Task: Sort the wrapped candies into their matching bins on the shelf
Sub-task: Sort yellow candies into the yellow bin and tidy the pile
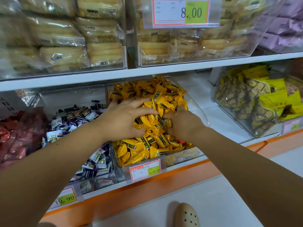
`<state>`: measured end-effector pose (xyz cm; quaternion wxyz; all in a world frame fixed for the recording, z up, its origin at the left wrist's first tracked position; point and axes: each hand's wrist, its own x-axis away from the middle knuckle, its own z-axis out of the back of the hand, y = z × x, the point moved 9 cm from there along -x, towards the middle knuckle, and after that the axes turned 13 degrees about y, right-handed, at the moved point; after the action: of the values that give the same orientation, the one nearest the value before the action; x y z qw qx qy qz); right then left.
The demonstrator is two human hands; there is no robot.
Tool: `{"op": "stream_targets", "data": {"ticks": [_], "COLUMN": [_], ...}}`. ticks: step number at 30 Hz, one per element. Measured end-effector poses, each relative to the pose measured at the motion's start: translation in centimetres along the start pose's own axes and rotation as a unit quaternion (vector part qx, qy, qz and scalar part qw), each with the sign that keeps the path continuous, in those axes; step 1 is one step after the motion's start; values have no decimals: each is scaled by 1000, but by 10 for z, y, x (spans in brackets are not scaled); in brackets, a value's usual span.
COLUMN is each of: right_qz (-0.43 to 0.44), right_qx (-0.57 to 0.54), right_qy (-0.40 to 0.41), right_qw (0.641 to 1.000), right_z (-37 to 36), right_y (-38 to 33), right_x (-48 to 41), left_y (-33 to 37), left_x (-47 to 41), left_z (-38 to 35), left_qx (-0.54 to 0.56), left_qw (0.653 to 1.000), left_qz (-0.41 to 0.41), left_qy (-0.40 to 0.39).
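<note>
A clear plastic bin (199, 110) on the lower shelf is heaped with yellow wrapped candies (147, 94). Both my hands are in that heap. My left hand (124, 118) lies on the pile's left side with fingers spread and curled into the candies. My right hand (182, 123) is on the right side, its fingers dug in among the wrappers and partly hidden. To the left, another clear bin (105, 176) holds white and dark-blue wrapped candies (78, 117).
Red packets (18, 136) fill the far-left bin. A bin of yellow-green packaged snacks (255, 102) stands at right. The upper shelf (147, 71) carries bins of wrapped cakes. Price tags hang on the orange shelf edge (147, 187). My shoe (186, 215) is on the floor below.
</note>
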<state>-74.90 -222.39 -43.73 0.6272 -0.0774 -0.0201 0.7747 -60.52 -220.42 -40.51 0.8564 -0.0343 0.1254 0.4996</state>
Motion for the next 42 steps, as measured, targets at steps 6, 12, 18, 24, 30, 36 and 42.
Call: {"op": "stream_targets", "data": {"ticks": [6, 12, 18, 24, 30, 36, 42], "right_qz": [-7, -21, -31, -45, -56, -80, -101], "right_qx": [-10, -17, -10, -95, -275, -220, -180], "right_qy": [11, 9, 65, 115, 153, 184, 22], "right_qw": [1000, 1000, 997, 988, 948, 955, 978], "right_z": [8, -1, 3, 4, 26, 38, 10], "right_y": [1, -1, -3, 15, 26, 34, 32], "right_x": [3, 11, 11, 24, 32, 51, 52], "left_y": [0, 3, 3, 3, 3, 7, 8], "left_x": [3, 3, 4, 5, 19, 31, 29], "left_z": [-1, 1, 3, 5, 3, 4, 5], "left_qx": [34, 44, 51, 45, 4, -10, 1], "left_qw": [999, 999, 998, 998, 997, 993, 992], "left_qz": [15, 25, 39, 34, 62, 91, 101], "left_qy": [12, 12, 15, 22, 42, 71, 78]}}
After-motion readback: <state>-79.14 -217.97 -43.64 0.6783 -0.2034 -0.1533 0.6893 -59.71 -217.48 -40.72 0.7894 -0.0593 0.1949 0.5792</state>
